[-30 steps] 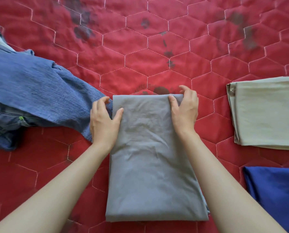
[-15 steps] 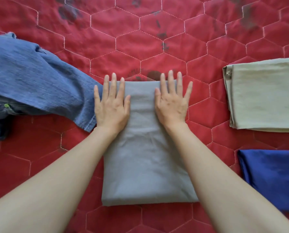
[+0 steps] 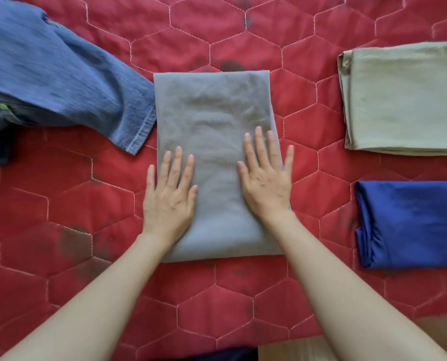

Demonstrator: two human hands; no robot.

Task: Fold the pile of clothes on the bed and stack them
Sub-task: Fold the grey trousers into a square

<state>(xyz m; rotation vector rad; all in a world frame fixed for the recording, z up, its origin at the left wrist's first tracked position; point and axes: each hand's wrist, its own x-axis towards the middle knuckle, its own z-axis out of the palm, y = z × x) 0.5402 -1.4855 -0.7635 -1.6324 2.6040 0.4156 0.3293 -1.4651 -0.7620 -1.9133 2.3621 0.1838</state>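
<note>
Pressing flat on a folded grey garment (image 3: 212,142), both hands lie palm down with fingers straight and slightly spread, gripping nothing. The left hand (image 3: 169,201) covers the garment's near left edge, its little finger lying off the cloth on the red quilted bedspread (image 3: 243,40); the right hand (image 3: 266,186) rests on the near right edge, its little finger likewise past the cloth's side. The grey garment lies as a tidy upright rectangle in the middle of the bed, faintly creased across its far half. To its left, an unfolded pair of blue jeans (image 3: 61,74) sprawls with one hemmed leg end touching the grey garment's left side. To the right, well apart from it, sit two folded pieces: a beige garment (image 3: 404,100) farther away and a royal blue garment (image 3: 409,222) nearer, each lying separately on the bedspread, with a strip of red between them.
</note>
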